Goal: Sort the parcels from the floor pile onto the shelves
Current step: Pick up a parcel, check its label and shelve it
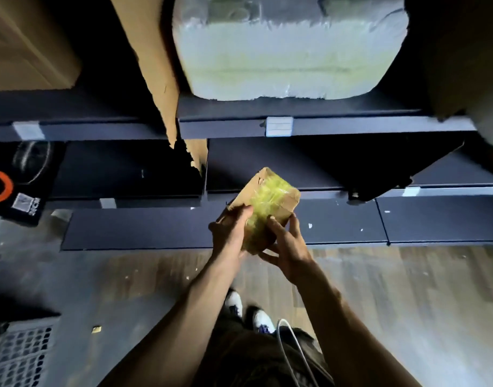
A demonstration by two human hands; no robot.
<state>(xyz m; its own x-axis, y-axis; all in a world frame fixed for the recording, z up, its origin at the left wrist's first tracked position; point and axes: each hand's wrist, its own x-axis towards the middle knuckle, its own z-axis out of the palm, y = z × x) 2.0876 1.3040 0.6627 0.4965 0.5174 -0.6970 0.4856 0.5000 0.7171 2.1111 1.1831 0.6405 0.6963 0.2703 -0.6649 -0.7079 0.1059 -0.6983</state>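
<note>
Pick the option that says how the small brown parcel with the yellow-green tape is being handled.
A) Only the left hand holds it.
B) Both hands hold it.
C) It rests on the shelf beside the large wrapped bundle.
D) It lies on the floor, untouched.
B: the left hand and the right hand each grip a side of the taped brown parcel, which is held up between them.

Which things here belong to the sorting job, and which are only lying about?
Job: small taped parcel, held by left hand and right hand; shelf; white wrapped parcel, already on it.
Lying about: grey crate; torn cardboard sheet; floor scrap.
</note>
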